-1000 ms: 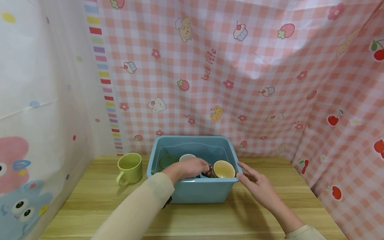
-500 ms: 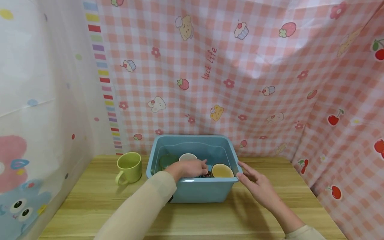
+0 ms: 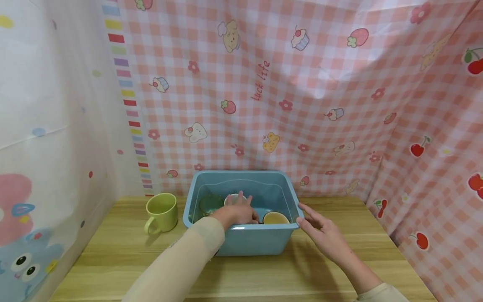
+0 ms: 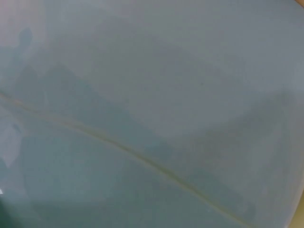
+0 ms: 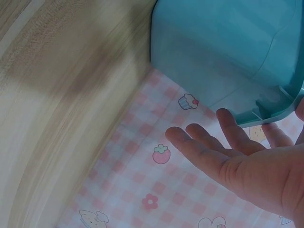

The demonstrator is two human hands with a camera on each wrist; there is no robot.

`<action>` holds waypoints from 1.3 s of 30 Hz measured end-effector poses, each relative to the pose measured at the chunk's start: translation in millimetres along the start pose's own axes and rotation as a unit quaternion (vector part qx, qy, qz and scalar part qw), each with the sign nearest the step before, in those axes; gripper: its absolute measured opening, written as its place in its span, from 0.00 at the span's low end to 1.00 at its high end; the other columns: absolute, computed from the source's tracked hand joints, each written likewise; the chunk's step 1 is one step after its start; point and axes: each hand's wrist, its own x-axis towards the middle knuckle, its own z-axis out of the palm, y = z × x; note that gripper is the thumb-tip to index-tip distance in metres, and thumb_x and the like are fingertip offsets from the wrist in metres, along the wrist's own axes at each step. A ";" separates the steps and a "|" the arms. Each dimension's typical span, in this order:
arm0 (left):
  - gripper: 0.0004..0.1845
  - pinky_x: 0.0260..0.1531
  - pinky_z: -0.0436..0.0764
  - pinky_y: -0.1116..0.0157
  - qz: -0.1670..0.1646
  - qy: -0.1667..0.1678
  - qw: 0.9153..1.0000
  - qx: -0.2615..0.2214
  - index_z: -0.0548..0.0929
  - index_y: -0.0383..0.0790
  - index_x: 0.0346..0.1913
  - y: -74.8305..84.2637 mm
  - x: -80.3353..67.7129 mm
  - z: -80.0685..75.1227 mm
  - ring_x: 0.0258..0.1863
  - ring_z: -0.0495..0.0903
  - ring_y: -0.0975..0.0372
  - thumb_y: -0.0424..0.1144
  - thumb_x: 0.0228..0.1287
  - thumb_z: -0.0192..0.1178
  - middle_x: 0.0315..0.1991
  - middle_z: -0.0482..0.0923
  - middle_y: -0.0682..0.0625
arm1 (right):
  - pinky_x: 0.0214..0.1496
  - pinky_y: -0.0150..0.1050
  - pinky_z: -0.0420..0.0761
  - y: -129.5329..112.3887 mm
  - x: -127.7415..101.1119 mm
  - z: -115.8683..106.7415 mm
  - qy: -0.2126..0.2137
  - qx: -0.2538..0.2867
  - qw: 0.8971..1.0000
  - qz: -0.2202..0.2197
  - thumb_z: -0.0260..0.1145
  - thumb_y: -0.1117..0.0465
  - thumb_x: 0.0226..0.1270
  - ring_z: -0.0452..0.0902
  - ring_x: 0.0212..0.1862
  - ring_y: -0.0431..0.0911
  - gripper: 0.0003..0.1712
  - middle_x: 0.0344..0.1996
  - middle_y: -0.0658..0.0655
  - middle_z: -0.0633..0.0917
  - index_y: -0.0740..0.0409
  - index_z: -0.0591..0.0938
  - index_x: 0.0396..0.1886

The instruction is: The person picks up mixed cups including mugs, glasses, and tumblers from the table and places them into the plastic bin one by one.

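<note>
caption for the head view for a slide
Left hand reaches among cups in a blue bin; right hand steadies its rim.

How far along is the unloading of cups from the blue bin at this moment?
Done: one green mug stands on the table, left of the blue bin. In hand: the left hand reaches among the cups inside; its grip is hidden. The right hand steadies the rim. Left: a yellow cup, a white cup and a dark green one.
</note>
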 end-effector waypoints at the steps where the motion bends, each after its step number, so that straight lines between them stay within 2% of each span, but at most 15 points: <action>1: 0.16 0.84 0.38 0.32 -0.002 0.001 1.000 -0.004 0.88 0.59 0.63 0.6 -2.2 -0.1 0.89 0.32 0.40 0.50 0.84 0.55 0.89 0.45 0.41 | 0.68 0.61 0.82 -0.2 -0.1 0.1 0.000 0.001 1.000 0.001 0.61 0.37 0.81 0.83 0.68 0.56 0.35 0.67 0.60 0.86 0.36 0.69 0.82; 8: 0.15 0.84 0.33 0.33 -0.017 -0.005 0.999 -0.027 0.88 0.62 0.62 3.9 -9.7 -0.6 0.89 0.30 0.43 0.48 0.80 0.59 0.90 0.45 0.43 | 0.68 0.60 0.83 0.1 -1.0 0.2 0.004 0.001 1.000 -0.007 0.61 0.38 0.82 0.84 0.67 0.56 0.35 0.66 0.62 0.86 0.38 0.69 0.83; 15: 0.19 0.83 0.29 0.33 -0.035 -0.009 0.999 -0.023 0.87 0.65 0.66 3.8 -6.4 1.6 0.89 0.28 0.44 0.43 0.79 0.60 0.90 0.44 0.45 | 0.69 0.61 0.82 1.7 -1.5 1.4 0.005 0.005 1.000 -0.002 0.61 0.38 0.82 0.84 0.67 0.56 0.35 0.66 0.62 0.86 0.37 0.70 0.82; 17: 0.19 0.83 0.29 0.33 -0.037 -0.011 0.999 -0.018 0.86 0.65 0.66 6.3 -10.8 -0.8 0.89 0.28 0.44 0.43 0.80 0.60 0.90 0.44 0.45 | 0.69 0.62 0.82 1.8 -1.1 1.4 0.005 0.004 1.000 -0.001 0.61 0.38 0.82 0.83 0.67 0.56 0.35 0.67 0.62 0.86 0.37 0.69 0.82; 22: 0.18 0.83 0.33 0.31 -0.030 -0.009 0.999 -0.024 0.88 0.64 0.64 4.9 -11.0 -1.4 0.89 0.30 0.42 0.42 0.78 0.61 0.90 0.45 0.45 | 0.69 0.61 0.82 0.9 -0.6 1.2 0.003 0.004 1.000 0.001 0.61 0.37 0.81 0.83 0.67 0.56 0.35 0.67 0.62 0.86 0.37 0.69 0.83; 27: 0.13 0.82 0.45 0.30 -0.009 -0.005 0.998 -0.065 0.91 0.60 0.58 2.0 -7.2 -3.7 0.89 0.35 0.40 0.45 0.78 0.62 0.89 0.49 0.42 | 0.69 0.62 0.81 -0.9 -0.3 0.9 0.001 0.006 1.000 0.005 0.61 0.37 0.81 0.83 0.68 0.56 0.36 0.67 0.62 0.85 0.38 0.69 0.83; 29: 0.13 0.80 0.48 0.28 -0.005 0.003 0.998 -0.063 0.91 0.62 0.58 -4.2 4.9 1.6 0.88 0.38 0.39 0.50 0.78 0.61 0.88 0.51 0.42 | 0.69 0.62 0.81 -1.1 -0.4 0.8 0.001 0.004 1.000 0.006 0.61 0.37 0.81 0.83 0.68 0.57 0.36 0.68 0.62 0.85 0.38 0.69 0.83; 34: 0.13 0.77 0.46 0.24 -0.024 0.036 0.997 -0.057 0.91 0.66 0.55 -5.6 6.7 1.9 0.87 0.42 0.36 0.58 0.77 0.62 0.87 0.56 0.44 | 0.69 0.62 0.81 -1.3 -1.2 0.2 0.000 0.003 1.000 0.002 0.60 0.37 0.82 0.83 0.68 0.57 0.36 0.68 0.62 0.85 0.38 0.69 0.83; 36: 0.14 0.80 0.44 0.25 -0.030 0.044 0.997 -0.063 0.91 0.65 0.56 -1.7 -4.0 -3.8 0.87 0.42 0.36 0.59 0.76 0.62 0.87 0.57 0.44 | 0.69 0.62 0.81 -1.5 -1.3 0.0 -0.002 0.004 1.000 -0.002 0.60 0.37 0.82 0.83 0.68 0.57 0.36 0.67 0.63 0.85 0.39 0.68 0.83; 39: 0.17 0.80 0.43 0.26 -0.030 0.050 0.996 -0.061 0.89 0.64 0.59 -4.0 -7.0 -4.9 0.87 0.40 0.34 0.61 0.76 0.62 0.87 0.57 0.45 | 0.69 0.62 0.81 -1.4 -1.2 -0.3 -0.003 0.006 1.000 -0.006 0.60 0.38 0.82 0.83 0.68 0.57 0.36 0.67 0.63 0.85 0.41 0.68 0.84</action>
